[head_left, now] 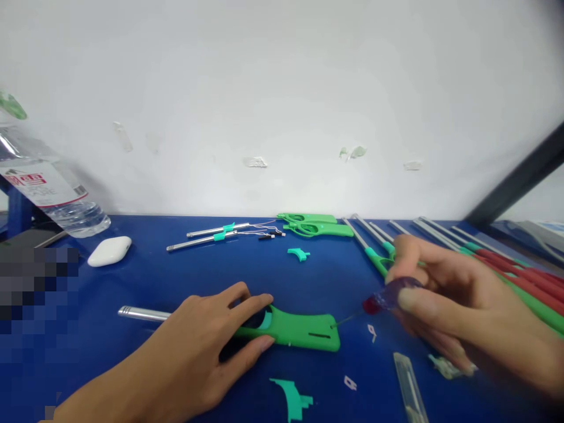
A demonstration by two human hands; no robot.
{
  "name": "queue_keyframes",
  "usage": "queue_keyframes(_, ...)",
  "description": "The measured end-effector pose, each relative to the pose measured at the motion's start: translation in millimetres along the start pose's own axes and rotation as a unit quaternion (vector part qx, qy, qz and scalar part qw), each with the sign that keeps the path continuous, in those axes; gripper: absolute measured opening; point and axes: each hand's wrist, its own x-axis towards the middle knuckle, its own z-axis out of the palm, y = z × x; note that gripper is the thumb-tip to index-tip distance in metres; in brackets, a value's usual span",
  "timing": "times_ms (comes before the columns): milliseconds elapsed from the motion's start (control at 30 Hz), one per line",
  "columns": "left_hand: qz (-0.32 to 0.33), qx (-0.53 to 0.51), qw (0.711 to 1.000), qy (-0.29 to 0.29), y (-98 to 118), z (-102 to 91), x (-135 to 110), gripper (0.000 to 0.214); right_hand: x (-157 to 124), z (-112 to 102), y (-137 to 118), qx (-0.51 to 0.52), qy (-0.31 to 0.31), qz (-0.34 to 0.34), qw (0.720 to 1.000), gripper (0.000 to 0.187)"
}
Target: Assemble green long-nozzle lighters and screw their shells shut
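On the blue table lies a long-necked lighter with a green handle (pixel 304 330) and a silver tube, its tube pointing left. My left hand (pixel 207 341) grips it around the trigger opening, thumb on the near side and fingers on the far side. In my right hand (pixel 458 299) is a screwdriver (pixel 388 295) with a dark purple and red see-through handle. Its thin shaft slants down to the left, and the tip meets a small hole near the handle's right end. Below lie a loose teal trigger (pixel 294 400) and a small pale clip (pixel 350 383).
Behind are green lighter handles (pixel 324 228), silver tubes with wires (pixel 202 239) and another teal trigger (pixel 299 254). Several lighters (pixel 506 264) lie at right. A clear plastic piece (pixel 409 388) lies in front. At left stand a white case (pixel 110 251) and a water bottle (pixel 48 182).
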Motion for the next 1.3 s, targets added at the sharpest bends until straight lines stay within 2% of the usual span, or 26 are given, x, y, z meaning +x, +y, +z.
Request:
queue_keyframes(100, -0.009, -0.013, 1.000, 0.000, 1.3, -0.6, -0.5, 0.042, -1.6, -0.3, 0.6, -0.004, -0.007, -0.004, 1.000, 0.033)
queue_keyframes(200, -0.012, -0.027, 1.000, -0.003, 1.5, -0.4, -0.9, 0.041, 1.4, -8.5, 7.7, -0.010, -0.081, -0.011, 0.997, 0.026)
queue_keyframes(300, -0.012, -0.030, 0.999, -0.002, 1.0, 0.5, -1.5, 0.041, 8.0, -15.1, 13.7, 0.030, -0.160, -0.033, 0.986, 0.034)
queue_keyframes(333, -0.011, -0.028, 1.000, 0.001, 0.8, 0.7, -1.7, 0.041, 9.6, -15.2, 14.0, 0.043, -0.165, -0.032, 0.985, 0.037)
queue_keyframes(367, -0.010, -0.025, 1.000, 0.005, 0.8, 0.7, -1.7, 0.041, 10.6, -14.2, 13.4, 0.043, -0.154, -0.033, 0.987, 0.037)
queue_keyframes(500, -0.005, -0.018, 1.000, 0.011, 1.5, -0.1, -1.2, 0.041, 7.3, -5.8, 7.2, -0.022, -0.019, -0.038, 0.999, 0.028)
queue_keyframes(567, -0.004, -0.019, 1.000, 0.012, 1.9, -0.7, -0.6, 0.041, 3.6, -3.6, 5.7, -0.058, -0.002, -0.069, 0.996, 0.025)
queue_keyframes(667, -0.004, -0.022, 1.000, 0.011, 2.1, -0.9, -0.1, 0.041, -0.8, -3.1, 5.5, -0.124, 0.028, -0.127, 0.984, 0.019)
queue_keyframes(767, -0.003, -0.014, 1.000, 0.005, 1.8, -0.7, -0.2, 0.041, -1.4, -1.1, 5.4, -0.160, 0.098, -0.158, 0.970, 0.016)
queue_keyframes(933, 0.006, 0.007, 1.000, -0.004, 0.9, -0.8, 0.5, 0.043, 2.3, 7.4, 9.5, -0.156, 0.184, -0.256, 0.936, 0.033)
queue_keyframes(1033, 0.003, 0.000, 1.000, -0.010, 1.2, -1.3, 0.6, 0.042, 1.5, 14.7, 14.0, -0.151, 0.235, -0.274, 0.920, 0.037)
queue_keyframes(1167, -0.010, -0.008, 1.000, -0.008, 2.4, -2.3, 0.2, 0.041, -2.3, 23.8, 17.9, -0.131, 0.241, -0.296, 0.915, 0.036)
queue_keyframes(1300, -0.014, -0.024, 1.000, -0.005, 2.7, -2.1, 0.5, 0.040, -7.4, 27.7, 16.9, -0.137, 0.243, -0.294, 0.914, 0.026)
